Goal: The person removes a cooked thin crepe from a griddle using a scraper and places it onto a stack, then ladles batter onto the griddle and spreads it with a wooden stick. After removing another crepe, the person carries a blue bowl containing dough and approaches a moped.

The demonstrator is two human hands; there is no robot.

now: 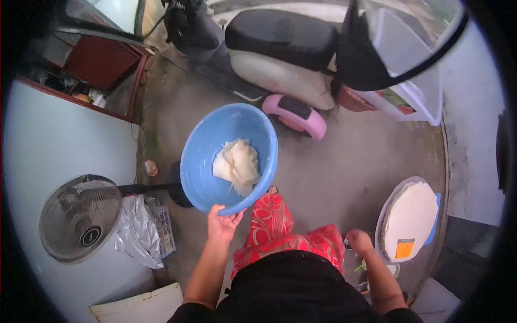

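My left hand (222,223) is closed on the near rim of a blue plastic basin (202,175), which tilts toward me. Inside it lies a crumpled heap of thin, pale sheets (238,164). My right hand (359,241) hangs low by my right leg with its fingers curled; a small dark thing shows at the fingers, too unclear to name. Nearest to that hand is a tall round stack of thin white sheets (412,215) on a pale round tray (381,223), with an orange card (405,248) on the stack.
A scooter (283,40) stands ahead, a pink stool-like object (295,116) beside it. White plastic crate (431,102) is at the far right. On the left are a fan (81,218), a silver bag (141,231) and a grey basket (164,229).
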